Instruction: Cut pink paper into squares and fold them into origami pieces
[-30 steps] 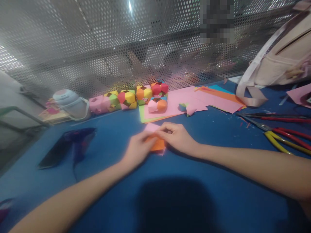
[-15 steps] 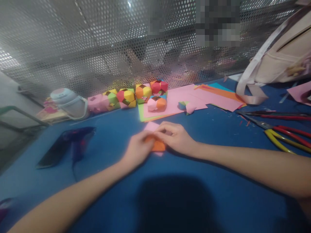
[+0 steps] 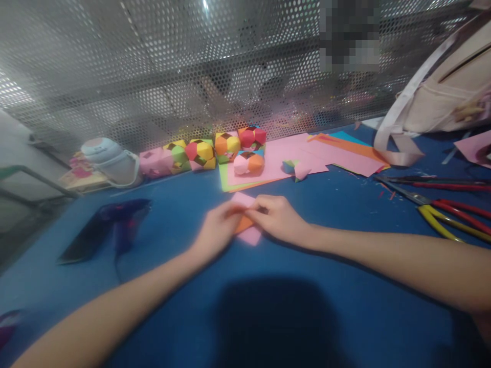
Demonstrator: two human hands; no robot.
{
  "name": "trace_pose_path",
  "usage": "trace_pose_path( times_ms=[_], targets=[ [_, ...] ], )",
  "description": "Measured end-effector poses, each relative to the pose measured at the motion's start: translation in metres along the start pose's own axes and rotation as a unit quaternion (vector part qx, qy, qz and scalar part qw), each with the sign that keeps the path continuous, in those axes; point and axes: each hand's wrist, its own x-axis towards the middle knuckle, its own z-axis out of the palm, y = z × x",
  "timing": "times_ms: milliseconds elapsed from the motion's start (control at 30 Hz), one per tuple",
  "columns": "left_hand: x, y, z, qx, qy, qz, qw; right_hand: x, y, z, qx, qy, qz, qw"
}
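Note:
Both hands meet over a small piece of orange paper [image 3: 244, 224]. My left hand [image 3: 219, 222] pinches it from the left, thumb and fingers pressed together. From the right, my right hand [image 3: 276, 219] pinches the same paper near its upper edge, fingers curled. Beneath lies a pink paper piece [image 3: 252, 235] on the blue table [image 3: 184, 317], showing above and below the hands. Just beyond stands a folded paper ball [image 3: 248, 163] in pink and orange, resting on larger pink sheets [image 3: 282, 156]. The fingers hide part of the orange paper.
Several colourful folded paper balls [image 3: 200, 154] line the back by a perforated metal screen [image 3: 164, 76]. A glue gun [image 3: 125, 220] and a dark flat object [image 3: 82, 237] lie left, near a lidded container [image 3: 111, 162]. Scissors [image 3: 425, 202] and a bag [image 3: 441, 97] are at the right.
The orange paper has been raised and angled between my fingers, and more of the pink piece under it shows at the near side. My hands stay in nearly the same place.

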Motion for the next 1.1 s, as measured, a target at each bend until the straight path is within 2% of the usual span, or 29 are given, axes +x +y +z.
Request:
trace_pose_path(
  times_ms=[133, 267, 400, 667, 833, 1000, 1100],
  targets=[
    [0.001, 0.0, -0.002, 0.01, -0.021, 0.012, 1.0, 0.0, 0.001, -0.002, 0.007, -0.004, 0.001, 1.0],
    [0.0, 0.0, -0.002, 0.028, -0.012, 0.014, 0.999, 0.001, -0.001, -0.008, 0.015, -0.023, -0.011, 1.0],
    [-0.001, 0.002, -0.002, 0.043, -0.015, 0.02, 0.999, 0.002, 0.001, -0.012, -0.029, -0.039, -0.02, 0.999],
    [-0.006, 0.008, 0.0, 0.033, -0.037, 0.007, 0.999, -0.001, 0.009, -0.009, -0.116, -0.032, -0.151, 0.981],
    [-0.004, 0.002, 0.0, 0.049, -0.029, 0.017, 0.998, -0.002, 0.009, -0.01, -0.128, -0.027, -0.171, 0.977],
    [-0.003, 0.0, 0.0, 0.058, -0.023, 0.021, 0.998, 0.0, 0.015, -0.009, -0.215, -0.063, -0.168, 0.96],
    [-0.001, 0.0, 0.0, 0.038, -0.022, 0.012, 0.999, 0.006, 0.007, -0.018, -0.209, -0.077, -0.177, 0.959]
  ],
)
